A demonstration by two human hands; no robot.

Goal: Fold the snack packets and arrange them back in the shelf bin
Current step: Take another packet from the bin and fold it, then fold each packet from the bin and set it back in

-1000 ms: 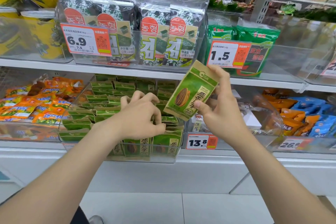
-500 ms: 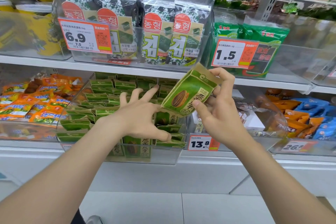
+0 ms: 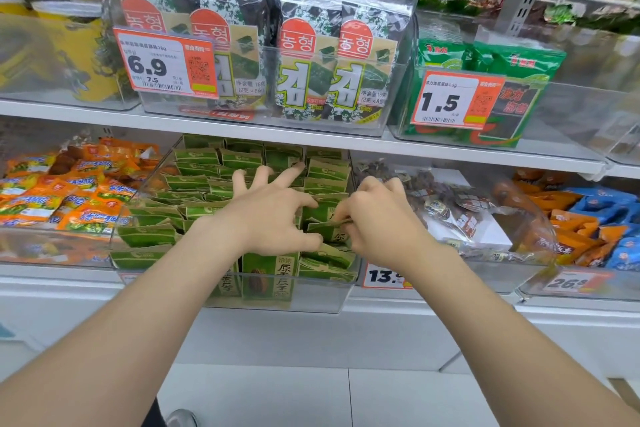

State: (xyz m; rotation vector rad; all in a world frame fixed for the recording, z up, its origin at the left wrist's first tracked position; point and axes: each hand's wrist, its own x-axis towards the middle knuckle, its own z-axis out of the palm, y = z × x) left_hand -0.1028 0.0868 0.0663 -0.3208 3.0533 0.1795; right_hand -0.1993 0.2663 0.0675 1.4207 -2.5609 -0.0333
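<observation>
Green packet [image 3: 323,229] sits in the bin [image 3: 311,298], right hand [image 3: 381,218] pinching it, left hand [image 3: 273,215] spread alongside.

Bright even store light, glare on clear bins [image 3: 242,295], wide-angle bend at edges, far shelves blurry.

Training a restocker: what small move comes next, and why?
Probably press the green packet pinched by the right hand down into the clear bin: it lies atop the rows, and the left hand, fingers spread, rests beside it.
</observation>
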